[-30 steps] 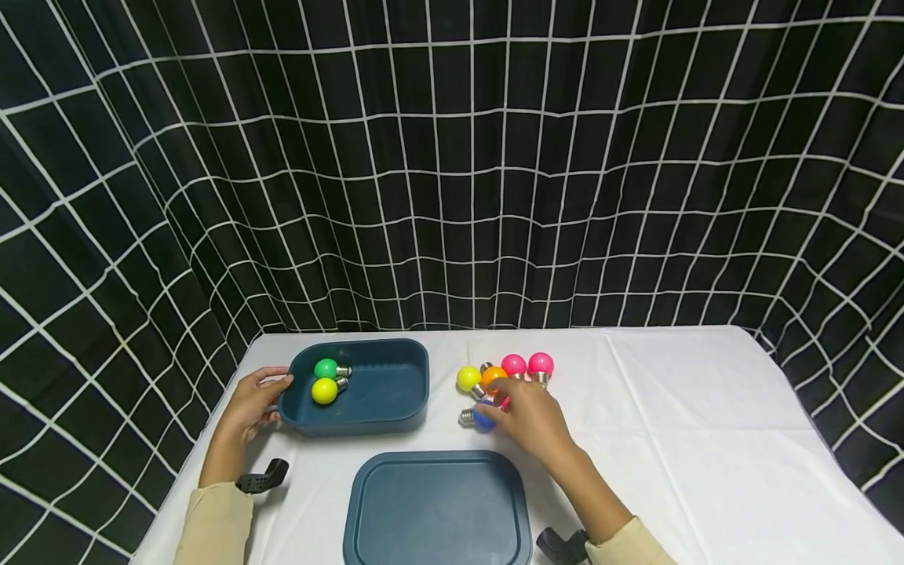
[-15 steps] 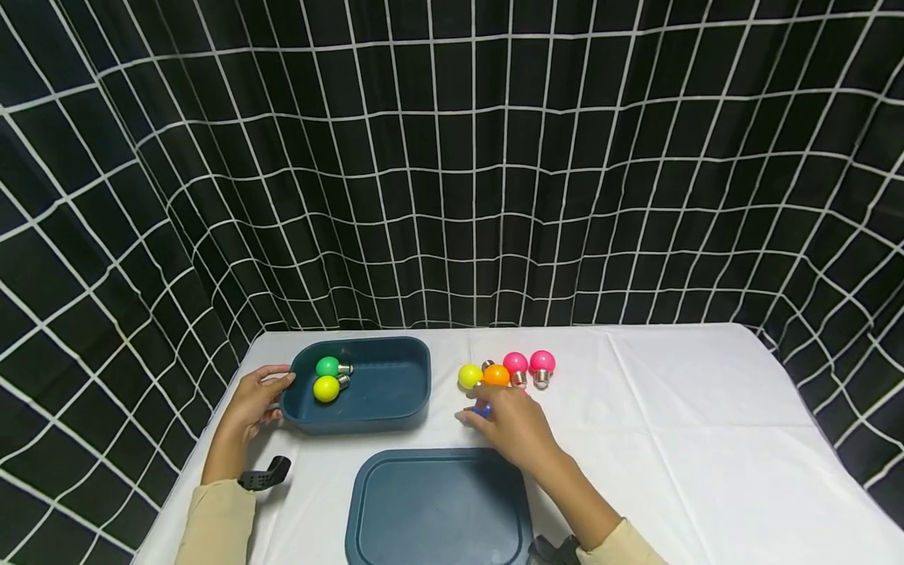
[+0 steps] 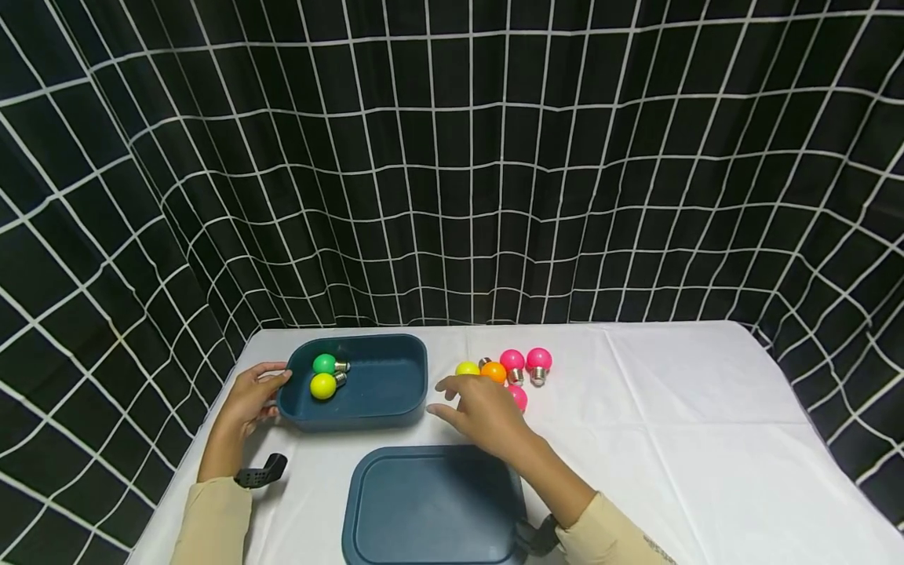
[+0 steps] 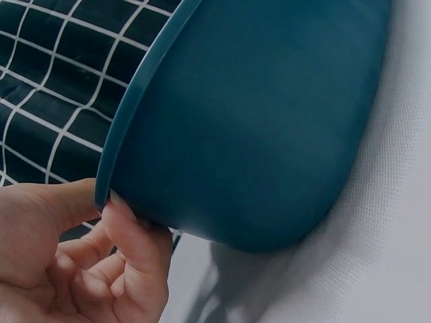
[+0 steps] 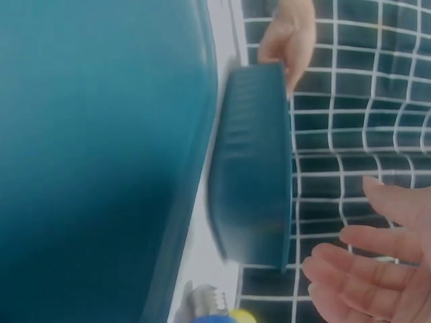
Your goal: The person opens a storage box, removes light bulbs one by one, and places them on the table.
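My left hand (image 3: 249, 399) pinches the rim of a dark teal plastic box (image 3: 356, 421) at its left end; the left wrist view shows thumb and fingers on the rim. Inside lie a green light bulb (image 3: 324, 363) and a yellow light bulb (image 3: 322, 386). My right hand (image 3: 483, 412) is over the cloth, right of the box, with fingers spread and nothing between them. A blue light bulb (image 5: 214, 319) shows at the bottom of the right wrist view; in the head view the hand hides it. Another yellow bulb (image 3: 467, 368) is partly covered by that hand.
An orange bulb (image 3: 493, 373) and several pink bulbs (image 3: 539, 359) lie on the white cloth (image 3: 671, 439) behind and right of my right hand. A flat teal lid (image 3: 431, 506) lies in front of the box. Black curtains with a white grid (image 3: 452, 157) surround the table.
My right hand has moved left from the bulb group toward the box, uncovering a pink bulb. The blue bulb has gone out of sight in the head view. My left hand stays on the rim.
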A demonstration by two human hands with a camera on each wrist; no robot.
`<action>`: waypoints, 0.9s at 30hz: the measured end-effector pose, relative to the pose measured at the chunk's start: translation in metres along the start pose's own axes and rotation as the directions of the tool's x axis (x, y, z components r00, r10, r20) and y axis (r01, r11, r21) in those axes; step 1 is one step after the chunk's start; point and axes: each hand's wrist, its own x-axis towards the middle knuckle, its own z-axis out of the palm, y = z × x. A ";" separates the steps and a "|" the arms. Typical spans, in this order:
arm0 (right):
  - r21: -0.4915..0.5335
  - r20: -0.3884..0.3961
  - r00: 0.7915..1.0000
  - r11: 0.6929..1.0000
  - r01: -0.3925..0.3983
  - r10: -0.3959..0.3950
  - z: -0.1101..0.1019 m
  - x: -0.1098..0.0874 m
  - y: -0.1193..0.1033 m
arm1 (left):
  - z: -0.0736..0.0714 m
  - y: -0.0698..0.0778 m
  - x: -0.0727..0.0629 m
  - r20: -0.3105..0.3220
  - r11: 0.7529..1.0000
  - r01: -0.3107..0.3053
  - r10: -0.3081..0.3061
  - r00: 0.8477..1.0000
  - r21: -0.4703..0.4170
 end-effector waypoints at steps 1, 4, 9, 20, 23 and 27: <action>0.002 0.008 1.000 1.000 0.006 -0.006 0.000 0.002 -0.002 | 0.000 0.000 0.000 -0.002 1.000 0.001 -0.001 1.000 0.001; 0.006 0.025 0.999 1.000 0.028 -0.029 0.002 0.009 -0.009 | -0.001 0.001 0.000 -0.006 1.000 0.004 -0.004 1.000 -0.003; -0.008 0.049 0.996 0.997 0.077 -0.076 0.006 0.019 -0.018 | 0.000 0.001 0.001 -0.001 1.000 0.010 -0.010 1.000 -0.012; -0.053 0.093 0.984 0.986 0.158 -0.152 0.010 0.032 -0.033 | 0.000 0.001 0.002 -0.008 1.000 0.003 -0.003 1.000 -0.009; -0.061 0.101 0.980 0.982 0.179 -0.172 0.011 0.036 -0.038 | 0.000 0.001 0.001 -0.005 1.000 0.007 -0.007 1.000 -0.009; -0.054 0.115 0.976 0.980 0.191 -0.183 0.013 0.042 -0.042 | 0.000 0.001 0.000 -0.005 1.000 0.005 -0.005 1.000 -0.005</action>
